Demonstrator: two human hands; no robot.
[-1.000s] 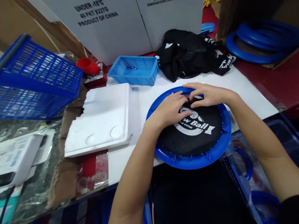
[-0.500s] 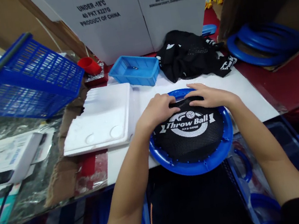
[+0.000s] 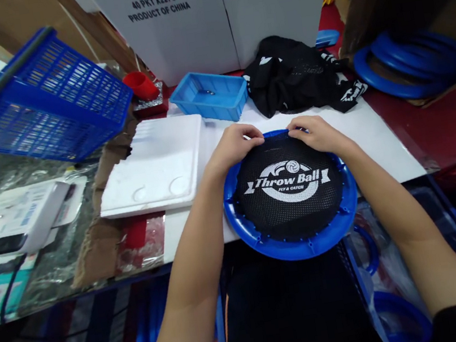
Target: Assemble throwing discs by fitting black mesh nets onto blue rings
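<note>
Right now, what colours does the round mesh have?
Black mesh with white print, shown best in the head view.

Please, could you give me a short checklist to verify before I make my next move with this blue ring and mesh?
1. Left hand at the mesh's far edge: ok.
2. Right hand there too: ok; whether either hand pinches the mesh, cannot tell.
3. Print facing up and readable: ok, "Throw Ball".
4. Mesh fastened all round the ring: cannot tell, fingers cover part of the far edge.
5. Ring wholly over the white sheet: not ok, its near side juts past the edge.
6. Black cloth apart from the ring: ok.
</note>
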